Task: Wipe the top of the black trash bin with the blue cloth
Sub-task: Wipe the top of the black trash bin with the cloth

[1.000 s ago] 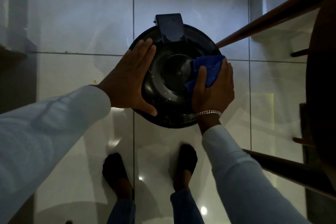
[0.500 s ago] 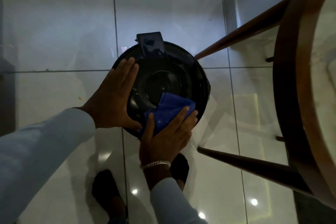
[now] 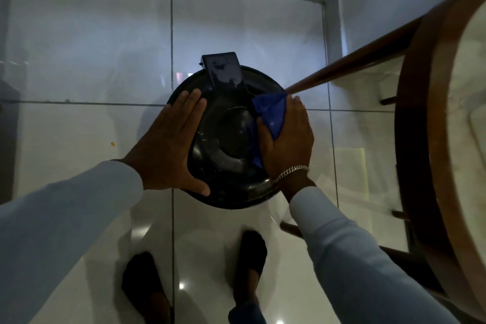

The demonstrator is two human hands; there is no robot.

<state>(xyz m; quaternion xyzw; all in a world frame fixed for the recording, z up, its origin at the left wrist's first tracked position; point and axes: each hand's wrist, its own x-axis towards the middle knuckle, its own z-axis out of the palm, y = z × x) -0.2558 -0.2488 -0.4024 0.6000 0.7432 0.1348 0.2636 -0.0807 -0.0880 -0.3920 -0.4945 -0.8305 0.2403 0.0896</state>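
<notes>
A round black trash bin stands on the white tiled floor below me, seen from straight above, with a flat black pedal tab at its far edge. My left hand lies flat on the lid's left side, fingers together and pointing away from me. My right hand presses the blue cloth against the lid's right rim; the cloth sticks out past my fingers at the far side and under my thumb. A silver bracelet sits on my right wrist.
A round wooden table with a pale top fills the right side, and its brown legs slant down close to the bin. My two dark shoes are just in front of the bin. A wall corner runs along the far edge.
My right hand has swept the blue cloth from the lid's near edge round to its right rim. My left hand has stayed on the left side of the lid.
</notes>
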